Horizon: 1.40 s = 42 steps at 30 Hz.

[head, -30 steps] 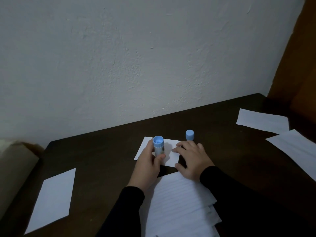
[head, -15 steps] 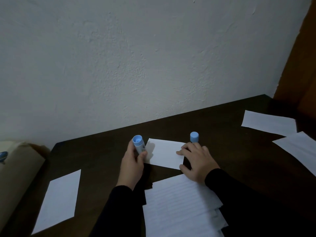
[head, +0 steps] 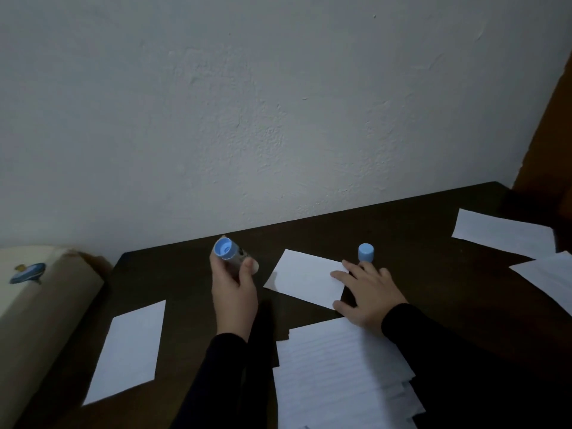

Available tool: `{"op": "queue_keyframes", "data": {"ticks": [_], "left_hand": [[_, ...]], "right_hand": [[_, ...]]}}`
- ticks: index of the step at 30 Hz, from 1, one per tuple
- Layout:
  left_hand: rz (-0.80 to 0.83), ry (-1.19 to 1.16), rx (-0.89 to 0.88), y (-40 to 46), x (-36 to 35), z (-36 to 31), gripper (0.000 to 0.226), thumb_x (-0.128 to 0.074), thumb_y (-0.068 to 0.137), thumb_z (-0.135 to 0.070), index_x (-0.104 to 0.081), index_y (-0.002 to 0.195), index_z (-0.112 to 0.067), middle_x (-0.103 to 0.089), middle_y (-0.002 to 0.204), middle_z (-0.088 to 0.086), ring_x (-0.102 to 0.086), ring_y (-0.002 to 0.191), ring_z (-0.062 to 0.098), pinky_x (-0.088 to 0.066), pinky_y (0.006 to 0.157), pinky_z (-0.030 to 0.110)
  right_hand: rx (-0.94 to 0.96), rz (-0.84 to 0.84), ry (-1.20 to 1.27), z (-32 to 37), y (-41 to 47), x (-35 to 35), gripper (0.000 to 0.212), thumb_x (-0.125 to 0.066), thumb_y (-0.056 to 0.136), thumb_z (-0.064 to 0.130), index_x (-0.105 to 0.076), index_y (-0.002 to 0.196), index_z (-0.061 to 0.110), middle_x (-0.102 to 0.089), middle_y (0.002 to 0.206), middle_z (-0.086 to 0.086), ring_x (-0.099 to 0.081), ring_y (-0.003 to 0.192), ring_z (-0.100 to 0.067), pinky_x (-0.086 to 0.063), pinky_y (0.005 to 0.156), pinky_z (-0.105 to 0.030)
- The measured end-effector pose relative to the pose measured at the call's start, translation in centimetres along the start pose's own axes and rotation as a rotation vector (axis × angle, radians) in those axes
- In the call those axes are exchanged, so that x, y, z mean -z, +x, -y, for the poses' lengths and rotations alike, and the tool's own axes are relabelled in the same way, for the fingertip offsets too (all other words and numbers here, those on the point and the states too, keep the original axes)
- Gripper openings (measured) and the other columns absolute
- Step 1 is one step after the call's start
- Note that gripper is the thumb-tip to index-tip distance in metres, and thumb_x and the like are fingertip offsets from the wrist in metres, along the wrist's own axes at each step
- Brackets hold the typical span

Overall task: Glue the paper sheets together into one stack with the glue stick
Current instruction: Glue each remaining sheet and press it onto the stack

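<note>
The glue stick (head: 230, 258) is up off the worktop (head: 418, 274), uncapped, in the left hand (head: 233, 292) — grip wrapped round its barrel. The right hand (head: 368, 292) lies flat, fingers pressing a small sheet (head: 305, 278); the cap (head: 366, 252) stands just behind — lined paper (head: 340, 373) nearer.

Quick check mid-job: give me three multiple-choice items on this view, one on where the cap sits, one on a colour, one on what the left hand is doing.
1. Where does the cap stand?
A. behind the right hand
B. on the lined stack
C. left of the glue stick

2. What colour is the cap?
A. red
B. light blue
C. black

3. What is the left hand doing?
A. lying flat on the table
B. holding the glue stick
C. lifting a sheet

Answers: 1 A, it rises just beyond the right hand's fingers; 2 B, it shows pale blue against the dark table; 3 B, fingers and thumb curl round the tube, off the small sheet.
</note>
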<state>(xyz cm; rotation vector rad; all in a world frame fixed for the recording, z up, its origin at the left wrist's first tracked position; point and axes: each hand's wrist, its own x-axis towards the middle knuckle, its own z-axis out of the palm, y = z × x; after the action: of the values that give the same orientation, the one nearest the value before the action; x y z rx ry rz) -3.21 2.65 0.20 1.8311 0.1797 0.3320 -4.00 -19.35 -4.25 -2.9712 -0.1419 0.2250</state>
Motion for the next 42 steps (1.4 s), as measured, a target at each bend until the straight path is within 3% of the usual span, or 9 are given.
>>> {"op": "queue_keyframes", "data": {"ticks": [3,9,11,14,20,28,32,38,42], "left_hand": [[0.008,-0.009,0.022,-0.3,0.4,-0.1,0.054,-0.056,0.095,-0.021,-0.033,0.142,-0.029,-0.052,0.134,-0.001,-0.049,0.124,0.018,-0.040,0.106,0.043],[0.102,-0.014,0.054,-1.0,0.4,-0.5,0.057,-0.058,0.093,-0.025,-0.031,0.144,-0.031,-0.051,0.135,-0.004,-0.048,0.126,0.018,-0.041,0.105,0.045],[0.170,-0.010,0.054,-1.4,0.2,-0.5,0.054,-0.058,0.093,-0.026,-0.033,0.140,-0.034,-0.053,0.128,-0.011,-0.049,0.124,0.016,-0.043,0.104,0.046],[0.277,0.026,0.028,-2.1,-0.4,-0.3,0.042,-0.059,0.093,-0.026,-0.040,0.127,-0.041,-0.054,0.108,-0.023,-0.053,0.109,0.004,-0.047,0.094,0.033],[0.415,0.151,-0.031,-3.3,-2.3,-0.3,0.040,-0.059,0.093,-0.028,-0.039,0.124,-0.041,-0.056,0.105,-0.021,-0.055,0.092,-0.005,-0.042,0.068,0.013],[0.487,0.176,-0.080,-4.7,-4.5,0.2,0.036,-0.059,0.094,-0.024,-0.045,0.119,-0.046,-0.064,0.101,-0.019,-0.063,0.090,0.002,-0.053,0.078,0.022],[0.510,0.198,-0.115,-5.0,-4.8,0.2,0.036,-0.057,0.095,-0.018,-0.046,0.117,-0.045,-0.064,0.099,-0.019,-0.061,0.088,-0.002,-0.050,0.074,0.014],[0.496,0.261,-0.125,-4.5,-4.4,0.2,0.037,-0.052,0.095,-0.011,-0.045,0.121,-0.038,-0.060,0.103,-0.016,-0.058,0.095,-0.001,-0.049,0.079,0.017],[0.449,0.304,-0.077,-3.9,-3.3,0.4,0.040,-0.054,0.095,-0.014,-0.044,0.126,-0.036,-0.057,0.115,-0.014,-0.056,0.105,0.004,-0.049,0.093,0.029]], "right_hand": [[-0.075,0.092,-0.046,1.8,-0.1,0.8,0.068,-0.035,0.092,0.063,-0.023,0.150,0.031,-0.016,0.160,-0.005,-0.016,0.144,-0.027,-0.016,0.114,-0.050],[-0.091,0.094,-0.086,5.4,-1.5,1.0,0.066,-0.025,0.093,0.067,-0.040,0.140,0.024,-0.038,0.138,-0.010,-0.032,0.129,-0.027,-0.028,0.105,-0.047],[-0.040,0.048,-0.039,5.5,-2.0,0.9,0.061,-0.027,0.094,0.065,-0.045,0.136,0.025,-0.044,0.127,-0.007,-0.038,0.118,-0.022,-0.033,0.099,-0.042],[0.010,-0.040,0.117,4.6,-2.1,0.7,0.048,-0.034,0.097,0.054,-0.046,0.137,0.029,-0.050,0.118,0.001,-0.042,0.111,-0.016,-0.034,0.098,-0.036],[0.126,-0.081,0.181,1.4,-0.2,0.0,0.045,-0.042,0.099,0.031,-0.037,0.144,0.035,-0.035,0.146,0.012,-0.027,0.135,-0.013,-0.022,0.110,-0.037],[0.174,-0.152,0.188,0.6,-0.1,-1.4,0.043,-0.039,0.098,0.036,-0.041,0.141,0.032,-0.032,0.149,0.014,-0.023,0.137,-0.011,-0.019,0.108,-0.035],[0.186,-0.169,0.203,0.6,-0.1,-1.4,0.039,-0.041,0.097,0.037,-0.047,0.135,0.032,-0.036,0.146,0.014,-0.025,0.135,-0.011,-0.021,0.107,-0.035],[0.177,-0.156,0.202,0.4,0.0,-1.5,0.045,-0.044,0.095,0.033,-0.044,0.140,0.032,-0.035,0.147,0.015,-0.023,0.137,-0.010,-0.020,0.109,-0.037],[0.166,-0.142,0.197,0.3,0.1,-1.5,0.046,-0.043,0.096,0.035,-0.041,0.142,0.034,-0.033,0.147,0.016,-0.022,0.137,-0.009,-0.018,0.111,-0.037]]}}
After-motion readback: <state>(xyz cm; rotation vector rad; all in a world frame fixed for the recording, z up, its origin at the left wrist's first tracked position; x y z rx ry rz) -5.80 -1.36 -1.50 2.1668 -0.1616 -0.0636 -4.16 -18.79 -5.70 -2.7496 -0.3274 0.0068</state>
